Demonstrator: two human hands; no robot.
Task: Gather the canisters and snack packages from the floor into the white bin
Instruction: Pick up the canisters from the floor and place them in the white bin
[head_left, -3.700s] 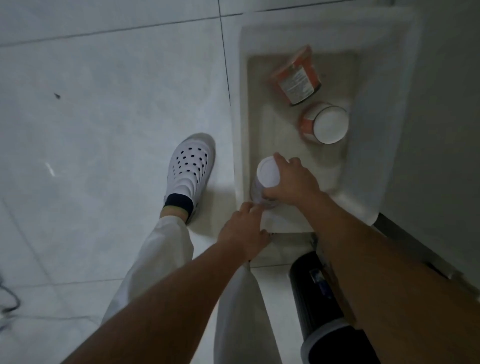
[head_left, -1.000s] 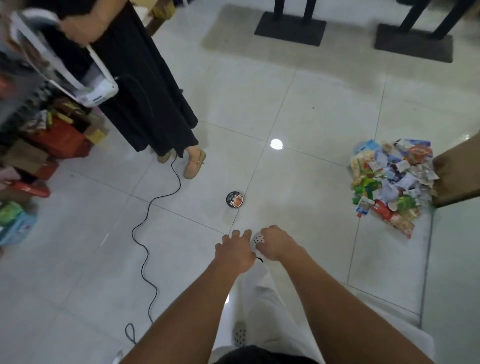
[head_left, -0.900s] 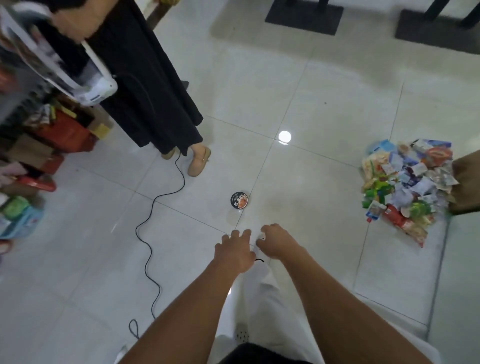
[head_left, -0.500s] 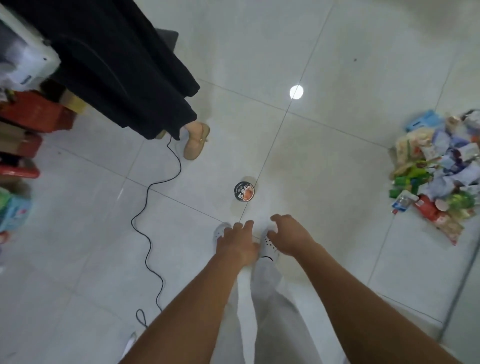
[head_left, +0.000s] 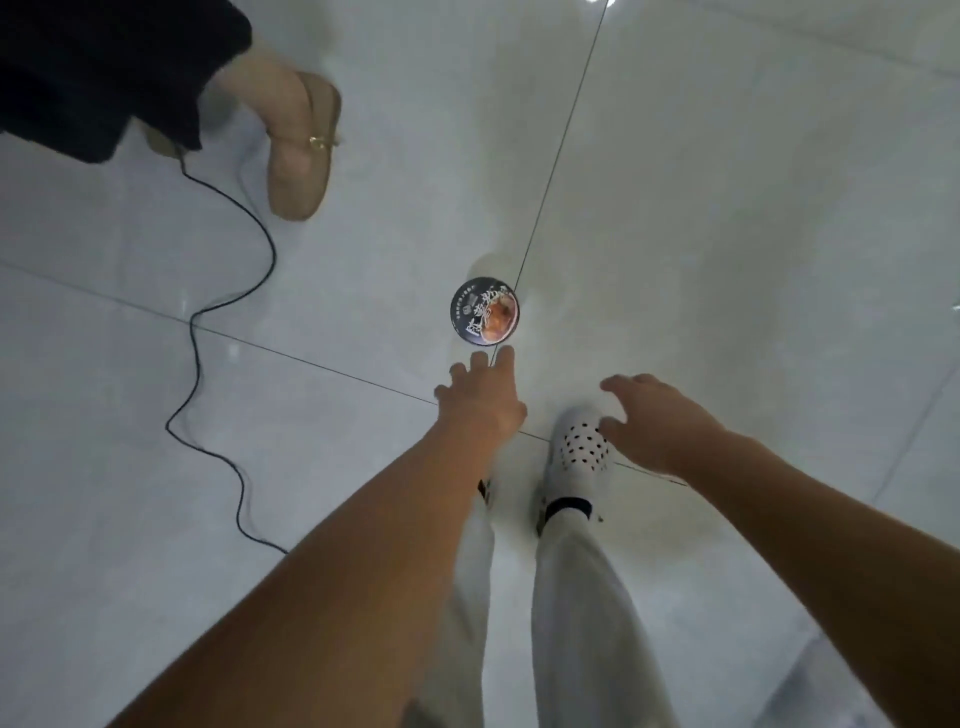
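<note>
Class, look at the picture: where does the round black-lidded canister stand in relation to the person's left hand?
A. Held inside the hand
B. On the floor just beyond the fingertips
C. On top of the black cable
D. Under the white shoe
B: the canister stands on the floor tile, just past the outstretched fingertips of the open left hand.

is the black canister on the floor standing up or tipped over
Standing up: the black canister shows only its round printed lid facing the camera, no side wall visible.
</note>
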